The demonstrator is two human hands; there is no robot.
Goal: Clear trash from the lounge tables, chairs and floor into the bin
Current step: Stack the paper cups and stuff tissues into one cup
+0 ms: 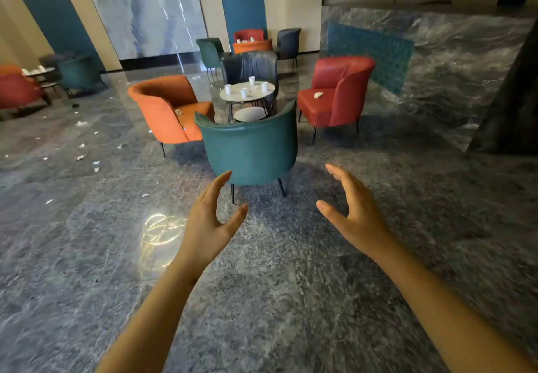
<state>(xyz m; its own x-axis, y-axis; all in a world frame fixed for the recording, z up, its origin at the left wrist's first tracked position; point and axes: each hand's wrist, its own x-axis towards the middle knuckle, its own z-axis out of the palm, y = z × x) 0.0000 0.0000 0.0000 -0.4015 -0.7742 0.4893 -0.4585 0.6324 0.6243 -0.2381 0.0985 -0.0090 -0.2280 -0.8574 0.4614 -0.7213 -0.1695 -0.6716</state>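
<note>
A person's left hand (209,221) and right hand (355,218) are held out above the grey marble floor (291,285) of a lounge, palms turned toward each other. The fingers (217,186) of both hands are spread wide and loosely bent, holding nothing and touching nothing.

Just beyond the hands stands a teal chair (250,151), its back to the camera. Behind it is a round white table (250,102) carrying four white paper cups (244,92), all upright, with small litter between them that is too small to make out. A smaller round table (250,113) sits lower, tucked partly under the white one. An orange chair (166,110) stands left of the table, a red chair (334,105) stands right of it, and a dark grey chair (250,65) is on the far side. A crumpled paper (178,111) lies on the orange chair's seat, and a second crumpled piece (318,95) lies on the red chair's seat.

White paper scraps (81,124) are scattered over the floor at left, well apart from the hands. Near the left edge a side table (39,71) among more chairs holds white litter. By the back wall, far cups (246,41) show between another group of chairs. A bright ring-shaped reflection (160,233) glows on the floor beside the left wrist.
</note>
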